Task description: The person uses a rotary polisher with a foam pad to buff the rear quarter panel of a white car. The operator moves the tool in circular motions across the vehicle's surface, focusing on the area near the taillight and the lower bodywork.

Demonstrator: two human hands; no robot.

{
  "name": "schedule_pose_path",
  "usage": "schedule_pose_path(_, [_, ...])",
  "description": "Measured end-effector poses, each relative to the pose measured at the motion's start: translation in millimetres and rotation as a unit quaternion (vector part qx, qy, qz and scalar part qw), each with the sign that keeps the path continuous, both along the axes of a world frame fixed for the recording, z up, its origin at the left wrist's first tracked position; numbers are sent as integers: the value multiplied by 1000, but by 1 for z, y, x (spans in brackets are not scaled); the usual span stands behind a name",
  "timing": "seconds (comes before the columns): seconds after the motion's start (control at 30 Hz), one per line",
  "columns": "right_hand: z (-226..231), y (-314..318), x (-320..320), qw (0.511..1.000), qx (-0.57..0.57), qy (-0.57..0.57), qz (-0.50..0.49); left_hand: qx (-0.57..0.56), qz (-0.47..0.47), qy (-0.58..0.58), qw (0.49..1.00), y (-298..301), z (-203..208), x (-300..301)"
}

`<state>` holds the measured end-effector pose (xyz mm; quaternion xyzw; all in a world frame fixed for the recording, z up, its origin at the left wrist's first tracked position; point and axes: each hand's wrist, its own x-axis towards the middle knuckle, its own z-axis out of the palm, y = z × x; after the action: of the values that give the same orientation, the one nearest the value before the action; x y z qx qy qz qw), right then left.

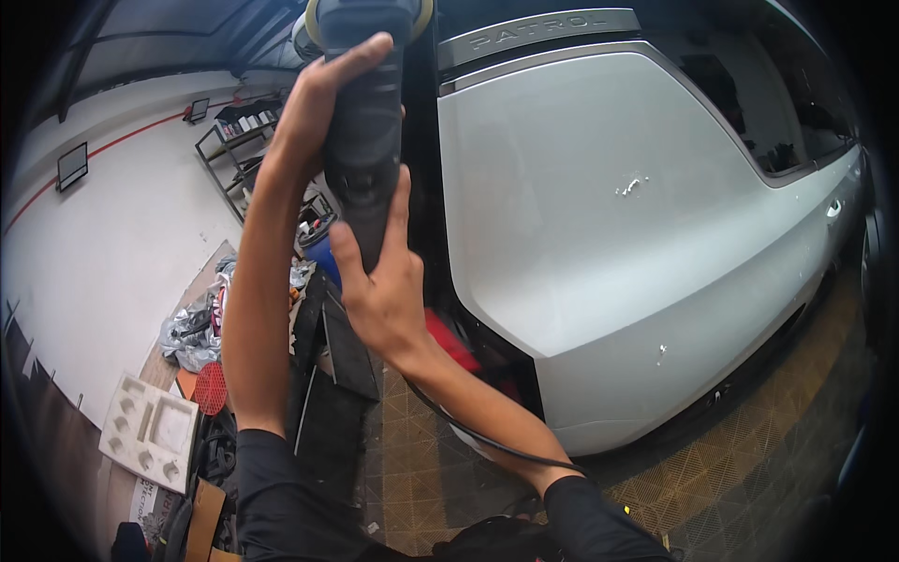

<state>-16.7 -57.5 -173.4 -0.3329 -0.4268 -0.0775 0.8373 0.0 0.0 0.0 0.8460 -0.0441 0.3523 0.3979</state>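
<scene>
A dark corded polishing machine point(367, 112) is held upright in front of me, its round pad end at the top edge of the view. My left hand point(318, 98) wraps the upper body of the machine. My right hand point(382, 281) grips its lower handle, and the black cord runs down along my right forearm. Just to the right stands a white car point(599, 244), its rear side panel showing small white specks of compound.
A metal shelf rack point(234, 155) stands against the white wall at the left. On the floor lie a white foam packing tray point(150, 426), a blue drum point(323, 253), bags, cardboard and dark panels. Brown grid floor tiles point(749, 440) run under the car.
</scene>
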Motion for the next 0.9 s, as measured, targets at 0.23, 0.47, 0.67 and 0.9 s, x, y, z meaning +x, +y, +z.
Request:
schedule_pose_path(0.23, [-11, -1, 0, 999, -37, -1, 1, -42, -17, 23, 999, 4, -10, -5])
schedule_pose_path(0.47, [-54, -10, -28, 995, -58, 53, 62, -73, -13, 34, 997, -2, -58, -23])
schedule_pose_path(0.67, [-78, -2, -54, 992, -72, 70, 76, -76, 7, 52, 996, 5, -79, -50])
schedule_pose_path(0.9, [-104, 15, -75, 992, -75, 80, 69, -32, 1, 60, 998, 17, -107, -69])
